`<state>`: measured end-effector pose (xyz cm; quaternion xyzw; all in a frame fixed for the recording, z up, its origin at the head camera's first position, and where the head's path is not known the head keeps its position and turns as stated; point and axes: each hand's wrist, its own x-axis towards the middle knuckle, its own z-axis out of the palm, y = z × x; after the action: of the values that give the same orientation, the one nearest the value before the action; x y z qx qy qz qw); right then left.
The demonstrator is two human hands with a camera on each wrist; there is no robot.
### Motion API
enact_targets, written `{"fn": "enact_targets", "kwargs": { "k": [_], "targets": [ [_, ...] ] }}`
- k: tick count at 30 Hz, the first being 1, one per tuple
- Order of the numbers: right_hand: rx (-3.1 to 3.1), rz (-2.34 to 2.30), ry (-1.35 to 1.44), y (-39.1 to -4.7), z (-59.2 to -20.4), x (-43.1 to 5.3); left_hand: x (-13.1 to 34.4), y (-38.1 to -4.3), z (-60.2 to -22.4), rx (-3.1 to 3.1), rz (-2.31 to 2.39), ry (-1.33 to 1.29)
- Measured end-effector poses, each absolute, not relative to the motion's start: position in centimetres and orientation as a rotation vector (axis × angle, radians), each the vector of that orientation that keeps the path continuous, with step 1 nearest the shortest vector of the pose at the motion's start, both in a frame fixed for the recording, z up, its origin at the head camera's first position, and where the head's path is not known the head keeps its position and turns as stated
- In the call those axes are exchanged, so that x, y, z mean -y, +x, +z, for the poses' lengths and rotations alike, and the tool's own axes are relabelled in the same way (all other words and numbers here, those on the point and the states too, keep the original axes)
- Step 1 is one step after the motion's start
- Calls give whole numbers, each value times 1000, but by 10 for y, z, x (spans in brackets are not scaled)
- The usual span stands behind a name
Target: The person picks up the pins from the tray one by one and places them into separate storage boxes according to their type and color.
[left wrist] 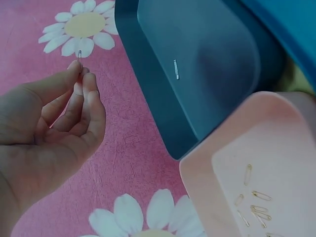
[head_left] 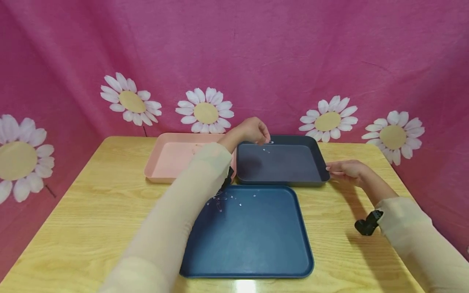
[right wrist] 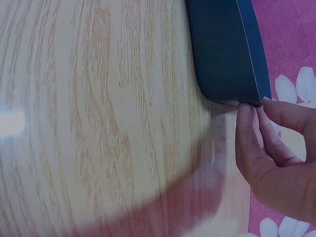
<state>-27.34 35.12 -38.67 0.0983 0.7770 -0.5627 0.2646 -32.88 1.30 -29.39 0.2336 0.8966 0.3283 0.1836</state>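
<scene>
My left hand [head_left: 253, 130] is over the back left of the dark grey tray [head_left: 282, 162], pinching a small silver safety pin [left wrist: 79, 55] between thumb and fingertips. Inside that tray lies another silver safety pin [left wrist: 176, 69]. At the tray's right side, my right hand [head_left: 348, 170] holds the rim near the front corner, with the thumb [right wrist: 281, 111] at the edge and the fingers by the outer wall. Several gold safety pins [left wrist: 260, 210] lie in the pink tray [head_left: 155, 162], partly hidden by my left arm in the head view.
A flat blue tray [head_left: 253, 240] lies in front, with several loose pins [head_left: 220, 199] near its back left. All the trays stand on a wooden table [head_left: 91, 219]. A pink cloth with daisies [head_left: 256, 61] hangs behind.
</scene>
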Motion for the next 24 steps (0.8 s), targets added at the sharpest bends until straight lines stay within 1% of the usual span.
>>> {"fn": "enact_targets", "kwargs": {
  "k": [9,12,18,24],
  "targets": [
    [-2090,-1550,272,-272,-387,-353,-38,-346,-304,-2504,940,597],
    [-2087,-1561,270,-271,-385,-351,-41,-347,-309,-2486,967,562],
    [-2090,-1564,260,-269,-384,-346,-35,-343,-320,-2467,1020,487],
    [-2092,-1561,266,-266,-385,-349,-17,-334,-324,-2479,1025,542]
  ]
}}
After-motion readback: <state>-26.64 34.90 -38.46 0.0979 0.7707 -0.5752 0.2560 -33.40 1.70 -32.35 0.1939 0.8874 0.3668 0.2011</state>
